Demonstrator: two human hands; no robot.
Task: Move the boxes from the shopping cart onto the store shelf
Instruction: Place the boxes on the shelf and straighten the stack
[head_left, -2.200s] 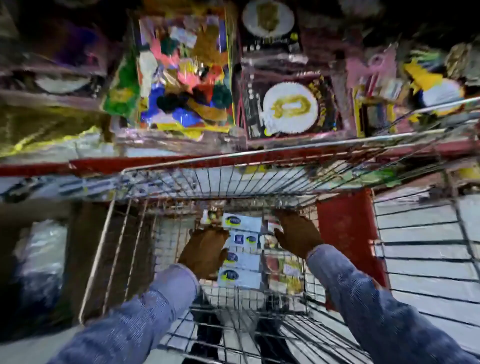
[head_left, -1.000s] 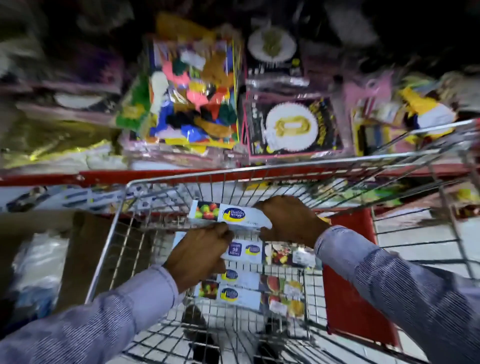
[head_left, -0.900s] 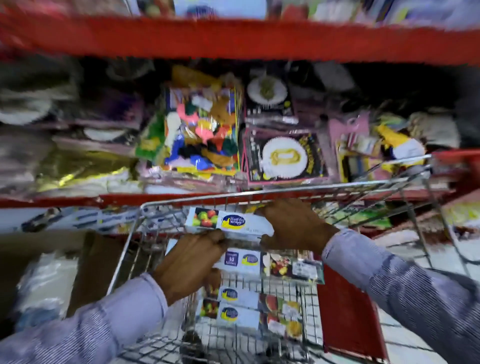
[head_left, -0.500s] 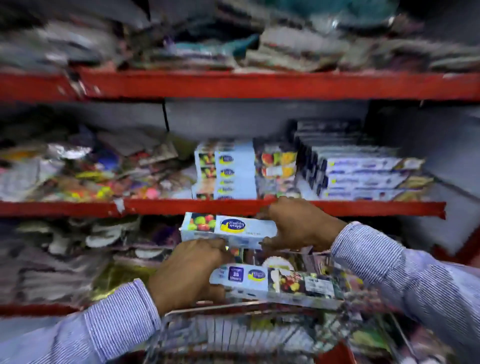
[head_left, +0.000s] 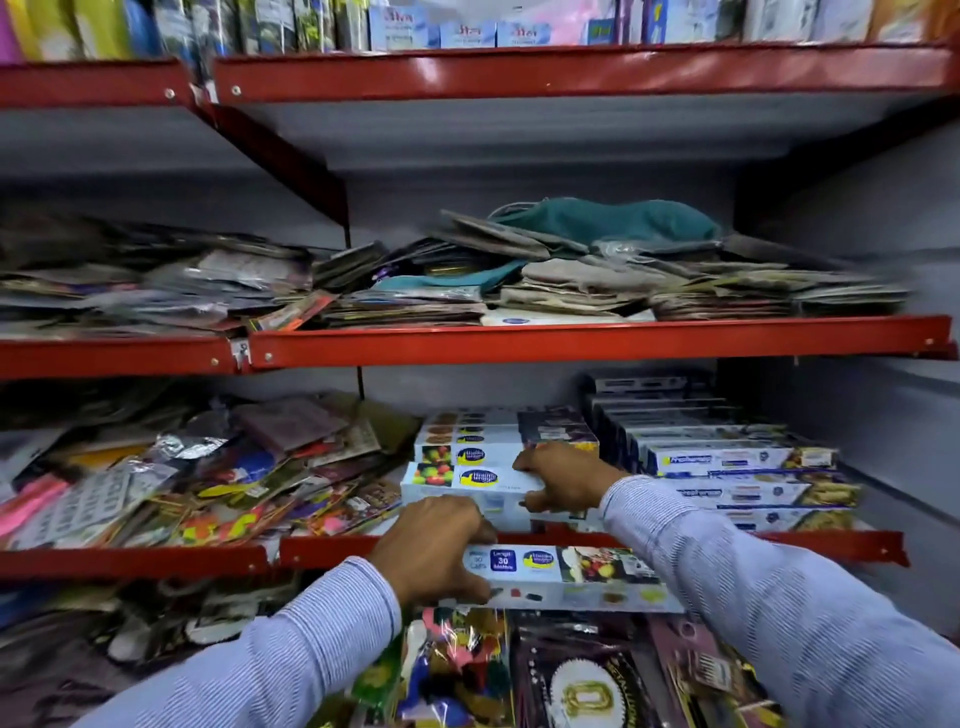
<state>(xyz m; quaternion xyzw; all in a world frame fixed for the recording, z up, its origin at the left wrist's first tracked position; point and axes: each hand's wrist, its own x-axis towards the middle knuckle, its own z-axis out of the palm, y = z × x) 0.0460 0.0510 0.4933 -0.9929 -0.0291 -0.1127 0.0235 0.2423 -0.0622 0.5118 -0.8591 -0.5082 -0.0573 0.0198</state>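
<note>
White cardboard wrap box (head_left: 467, 480) on red metal shelf (head_left: 571, 540), atop stack; right hand (head_left: 563, 480) gripping its end. Left hand (head_left: 436, 551) clutching second box (head_left: 561, 571) below shelf lip. Risk: off-centre placement topples stack.

Red-painted metal shelving (head_left: 571, 340) in three tiers, above and ahead of both hands; plain grey back panel (head_left: 519, 176) behind; diagonal red support bracket (head_left: 280, 156) upper left; glossy highlights on shelf edges.
</note>
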